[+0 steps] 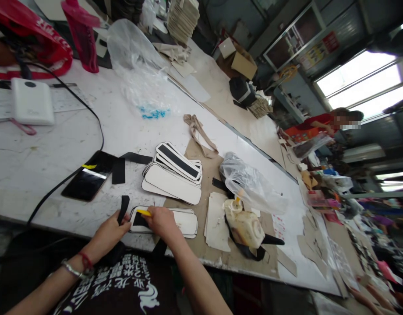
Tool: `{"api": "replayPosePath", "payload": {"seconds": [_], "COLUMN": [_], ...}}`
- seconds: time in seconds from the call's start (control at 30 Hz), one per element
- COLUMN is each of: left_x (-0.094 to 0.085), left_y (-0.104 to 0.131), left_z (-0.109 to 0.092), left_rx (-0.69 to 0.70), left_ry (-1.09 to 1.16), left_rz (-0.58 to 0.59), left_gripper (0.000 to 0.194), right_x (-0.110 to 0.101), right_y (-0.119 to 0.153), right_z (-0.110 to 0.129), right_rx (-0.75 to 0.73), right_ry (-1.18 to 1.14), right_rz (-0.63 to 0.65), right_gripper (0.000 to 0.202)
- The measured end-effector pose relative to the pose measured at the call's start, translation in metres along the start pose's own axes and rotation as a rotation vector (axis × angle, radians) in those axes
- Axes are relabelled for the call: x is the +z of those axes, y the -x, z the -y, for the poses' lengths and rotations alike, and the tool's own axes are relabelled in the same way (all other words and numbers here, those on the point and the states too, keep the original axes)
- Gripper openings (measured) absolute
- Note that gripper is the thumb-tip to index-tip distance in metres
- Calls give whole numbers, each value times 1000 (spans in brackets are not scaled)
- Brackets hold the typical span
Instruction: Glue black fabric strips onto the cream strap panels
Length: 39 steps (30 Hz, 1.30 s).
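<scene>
Currently my left hand (113, 224) pinches a black strip (123, 208) while my right hand (162, 221) grips a yellow tool (144, 212) over one white panel (185, 222); finished panels (173, 173) lie stacked beyond.

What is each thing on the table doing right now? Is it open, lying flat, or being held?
left hand: grip closed on the black strip.
right hand: grip closed on the yellow-handled brush.
white panel: flat under the right hand.
panel stack: piled, untouched.
phone: screen dark, lying flat.
glue jug: lying on its side.
plastic bag: crumpled.
</scene>
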State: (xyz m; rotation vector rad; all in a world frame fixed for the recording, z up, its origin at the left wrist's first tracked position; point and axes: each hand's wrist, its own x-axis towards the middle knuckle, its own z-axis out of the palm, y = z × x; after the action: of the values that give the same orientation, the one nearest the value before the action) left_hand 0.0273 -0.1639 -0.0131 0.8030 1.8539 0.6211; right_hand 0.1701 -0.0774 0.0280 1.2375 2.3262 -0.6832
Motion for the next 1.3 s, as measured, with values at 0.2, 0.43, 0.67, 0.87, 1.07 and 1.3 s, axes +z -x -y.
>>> {"api": "replayPosePath", "payload": {"seconds": [0.2,0.43,0.67,0.87,1.07,1.3], "left_x": [1,3,0,-1,-2,-5], "left_y": [-3,-9,-13,-19,-24,-21], "left_z": [-12,-14,-9,-6,-4,-11], "left_rx": [-19,-19,-2,18,22,-3], "left_ry": [-104,-175,-205,-213,-246,-321], "left_rz": [-23,-27,1,45,67,83], "left_gripper": [32,25,25,30,30,30], "right_x": [0,6,0,-7,6,21], "right_y": [-2,-3,10,67,97,81], "right_z": [0,4,1,-59,-117,-114], "right_rx": [1,-6,69,243,473,649], "right_ry": [-10,-1,7,-108,-383,-219], "right_rz": [7,-46,-40,-18,-211,-269], "right_gripper": [29,26,38,26,20,25]}}
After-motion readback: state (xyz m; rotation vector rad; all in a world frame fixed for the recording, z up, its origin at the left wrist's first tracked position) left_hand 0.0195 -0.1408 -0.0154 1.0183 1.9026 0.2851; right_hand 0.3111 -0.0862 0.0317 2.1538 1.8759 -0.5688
